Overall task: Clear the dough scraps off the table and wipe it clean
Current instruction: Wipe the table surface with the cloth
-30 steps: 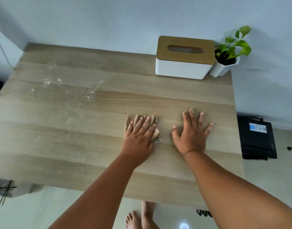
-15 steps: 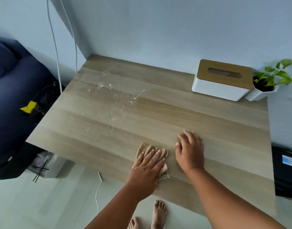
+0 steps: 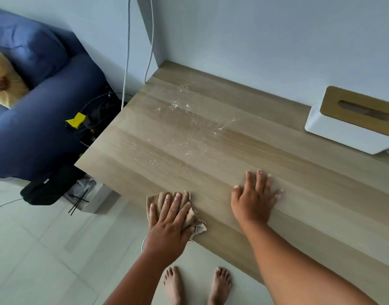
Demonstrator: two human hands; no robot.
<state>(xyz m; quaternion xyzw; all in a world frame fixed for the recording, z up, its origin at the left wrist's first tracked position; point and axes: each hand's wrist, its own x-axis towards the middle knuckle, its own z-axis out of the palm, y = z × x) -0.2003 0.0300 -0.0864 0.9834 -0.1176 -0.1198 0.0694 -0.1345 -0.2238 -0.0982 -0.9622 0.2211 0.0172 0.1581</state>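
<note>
My left hand [image 3: 169, 223] presses flat on a folded tan cloth [image 3: 158, 198] at the near edge of the wooden table [image 3: 299, 194]; part of the cloth hangs past the edge. My right hand [image 3: 254, 199] lies flat on the bare wood to the right, fingers spread, holding nothing. White flour specks and dough crumbs [image 3: 184, 124] are scattered over the far left part of the tabletop, well beyond both hands.
A white tissue box with a wooden lid [image 3: 352, 126] stands at the back right by the wall. A blue sofa [image 3: 35, 106] and black cables [image 3: 96, 111] sit left of the table. A small box [image 3: 90, 194] rests on the floor below the table's corner. My bare feet [image 3: 195, 282] stand below.
My left hand has slid the cloth back toward me and to the left, up to the table's near edge. The view has swung left, and the right hand's fingers have spread.
</note>
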